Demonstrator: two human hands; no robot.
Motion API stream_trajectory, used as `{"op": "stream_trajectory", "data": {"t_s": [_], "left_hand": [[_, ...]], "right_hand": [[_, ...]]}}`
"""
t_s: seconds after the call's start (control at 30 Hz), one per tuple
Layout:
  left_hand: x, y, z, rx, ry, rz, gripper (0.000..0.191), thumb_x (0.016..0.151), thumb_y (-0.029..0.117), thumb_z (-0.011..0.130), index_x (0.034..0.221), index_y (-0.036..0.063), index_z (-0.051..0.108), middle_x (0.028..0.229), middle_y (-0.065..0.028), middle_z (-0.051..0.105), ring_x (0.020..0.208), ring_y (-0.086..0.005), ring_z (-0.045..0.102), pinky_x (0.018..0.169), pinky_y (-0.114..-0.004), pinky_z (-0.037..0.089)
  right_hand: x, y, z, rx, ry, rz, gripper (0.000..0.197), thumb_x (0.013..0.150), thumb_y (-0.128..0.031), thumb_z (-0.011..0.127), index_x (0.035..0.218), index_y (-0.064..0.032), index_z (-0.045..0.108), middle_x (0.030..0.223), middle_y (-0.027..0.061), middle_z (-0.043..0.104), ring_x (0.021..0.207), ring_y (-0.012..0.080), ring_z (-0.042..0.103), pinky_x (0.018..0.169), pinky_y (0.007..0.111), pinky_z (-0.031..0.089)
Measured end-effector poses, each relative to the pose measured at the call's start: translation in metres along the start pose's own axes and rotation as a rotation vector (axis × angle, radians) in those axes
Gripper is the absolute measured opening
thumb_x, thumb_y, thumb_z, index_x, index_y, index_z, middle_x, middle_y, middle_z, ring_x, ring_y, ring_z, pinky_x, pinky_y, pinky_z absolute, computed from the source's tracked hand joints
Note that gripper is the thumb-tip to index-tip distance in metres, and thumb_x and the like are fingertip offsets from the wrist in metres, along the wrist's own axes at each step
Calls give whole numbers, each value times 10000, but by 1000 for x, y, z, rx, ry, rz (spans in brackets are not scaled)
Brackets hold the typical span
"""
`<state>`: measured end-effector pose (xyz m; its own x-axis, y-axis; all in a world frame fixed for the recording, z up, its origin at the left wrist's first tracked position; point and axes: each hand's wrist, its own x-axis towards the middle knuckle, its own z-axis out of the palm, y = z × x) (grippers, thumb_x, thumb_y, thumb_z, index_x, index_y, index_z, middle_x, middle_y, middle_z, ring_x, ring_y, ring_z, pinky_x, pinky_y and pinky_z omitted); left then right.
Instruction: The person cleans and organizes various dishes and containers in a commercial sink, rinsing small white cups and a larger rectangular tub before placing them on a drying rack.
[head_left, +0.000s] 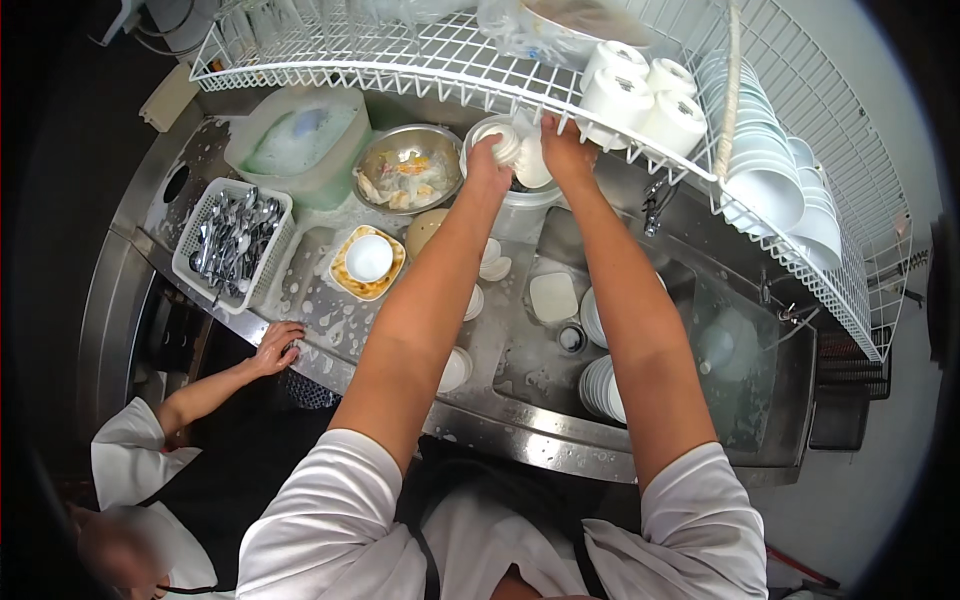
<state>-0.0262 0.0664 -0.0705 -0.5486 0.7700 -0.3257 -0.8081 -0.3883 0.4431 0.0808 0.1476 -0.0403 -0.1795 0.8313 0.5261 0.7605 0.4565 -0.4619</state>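
My left hand grips a stack of small white dishes above a white plastic bucket at the back of the steel counter. Beside it, my right hand holds a tilted white dish by its right side, over the same bucket. The wire rack's front edge hides part of my right fingers. Dark matter shows inside the bucket below the dishes. Under my left forearm, small white dishes lie on the counter.
A co-worker's hand rests on the counter's front edge at left. Nearby are a cutlery basket, a soapy tub, a steel bowl with food scraps and a stained square dish. Stacked plates stand in the sink; a wire rack hangs overhead.
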Motion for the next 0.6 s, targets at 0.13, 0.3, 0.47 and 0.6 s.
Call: {"op": "stream_trajectory", "data": {"t_s": [0.13, 0.3, 0.47, 0.6], "left_hand": [[-9, 11, -6, -251, -47, 10, 416, 916, 80, 558, 1308, -36, 477, 1192, -227, 598, 1082, -422, 630, 965, -528, 565], [-40, 37, -6, -157, 96, 39, 374, 972, 116, 470, 1305, -54, 467, 1207, -257, 585, 1048, -456, 632, 861, -506, 628], [-87, 52, -1, 156, 8, -162, 391, 996, 186, 445, 1297, -60, 482, 1221, -275, 585, 1042, -441, 643, 798, -443, 644], [-160, 76, -5, 403, 30, -57, 420, 957, 137, 538, 1327, -47, 464, 1218, -263, 601, 1040, -423, 660, 784, -410, 650]], "right_hand": [[-4, 13, -5, -74, -34, -80, 414, 995, -413, 449, 1264, -143, 611, 1241, 188, 660, 1113, 416, 641, 917, 541, 531], [-13, 17, -22, -58, -201, -76, 408, 1002, -332, 440, 1015, 0, 676, 1052, 240, 700, 929, 417, 688, 815, 506, 552], [-10, 22, -55, 257, -126, 95, 510, 997, -405, 464, 922, 32, 716, 945, 273, 702, 922, 457, 673, 853, 527, 516], [-74, 39, -93, 529, -145, 138, 464, 1005, -391, 483, 930, 9, 708, 935, 292, 687, 930, 475, 661, 840, 532, 498]]}}
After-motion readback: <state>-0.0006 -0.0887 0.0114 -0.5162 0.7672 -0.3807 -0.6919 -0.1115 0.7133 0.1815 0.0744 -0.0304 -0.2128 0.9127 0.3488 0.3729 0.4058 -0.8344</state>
